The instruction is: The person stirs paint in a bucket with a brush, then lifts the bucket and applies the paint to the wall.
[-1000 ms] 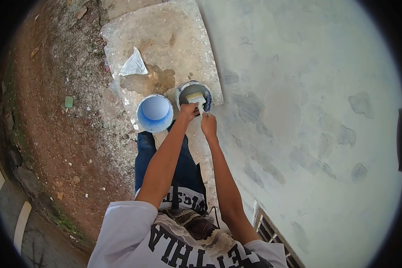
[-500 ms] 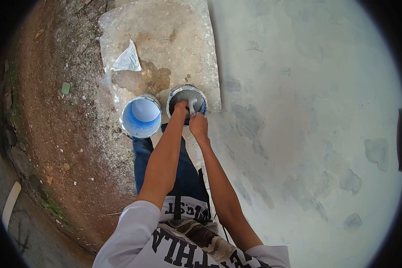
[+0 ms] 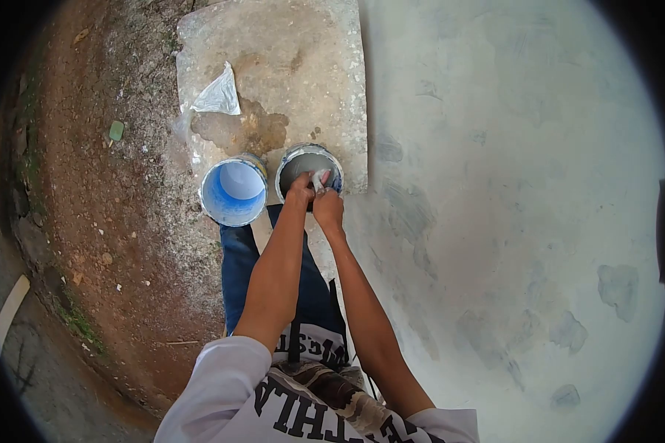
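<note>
Both hands are together over the right bucket [image 3: 337,159], which has grey contents and a crusted rim. My left hand [image 3: 301,186] is at the bucket's opening, its fingers closed around one side of a small whitish wet cloth or lump [image 3: 319,178]. Against the other side of it, my right hand [image 3: 328,202] is closed near the front rim. The fingertips are small and partly hidden. Beside this bucket, on the left, stands a second bucket [image 3: 209,193], blue inside with pale liquid at the bottom.
Beneath the buckets lies a stained board [image 3: 318,81] with a crumpled white plastic piece [image 3: 220,94] on it. A pale, patchy wall [image 3: 495,184] runs along the right. Rough reddish ground [image 3: 125,244] is on the left, with a small green object [image 3: 117,131].
My left hand has drawn back slightly toward me, and the two hands are now closer together around the whitish thing. The view has shifted a little.
</note>
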`<state>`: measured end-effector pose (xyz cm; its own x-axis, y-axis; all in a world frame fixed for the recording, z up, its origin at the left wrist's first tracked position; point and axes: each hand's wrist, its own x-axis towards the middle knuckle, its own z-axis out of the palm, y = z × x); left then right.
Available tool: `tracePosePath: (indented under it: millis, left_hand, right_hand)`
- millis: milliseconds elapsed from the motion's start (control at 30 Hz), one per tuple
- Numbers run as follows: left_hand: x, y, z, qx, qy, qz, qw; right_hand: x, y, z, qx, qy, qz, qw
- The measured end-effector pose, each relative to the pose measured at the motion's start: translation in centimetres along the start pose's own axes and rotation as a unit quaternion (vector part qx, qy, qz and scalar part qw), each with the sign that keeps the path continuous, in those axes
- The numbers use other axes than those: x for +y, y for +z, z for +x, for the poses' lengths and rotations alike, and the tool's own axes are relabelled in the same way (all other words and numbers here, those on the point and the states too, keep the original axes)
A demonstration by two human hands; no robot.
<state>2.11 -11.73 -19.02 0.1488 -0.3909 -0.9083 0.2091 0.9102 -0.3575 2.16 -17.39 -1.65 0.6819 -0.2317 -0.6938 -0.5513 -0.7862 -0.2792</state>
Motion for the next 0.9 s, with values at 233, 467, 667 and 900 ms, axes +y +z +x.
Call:
tracePosePath:
  millis: [233,467,667,900]
  left_hand:
    - [-0.8,-0.1,-0.7,-0.077,0.081,-0.068,0.991]
    - [-0.2,0.7,-0.9,-0.057,0.075,0.155,0.983]
    - [0.1,-0.3,-1.2,-0.075,0.032,0.249,0.965]
    - [-0.8,-1.1,-2.0,-0.051,0.138,0.122,0.982]
  right_hand:
    - [2.0,1.9,1.3,-0.008,0.077,0.167,0.983]
    - [-0.3,0.2,-1.5,0.035,-0.022,0.055,0.998]
    - [-0.9,-0.1,-2.3,0.014,-0.029,0.002,0.999]
    - [2.4,3.3,1.2,0.024,0.060,0.120,0.991]
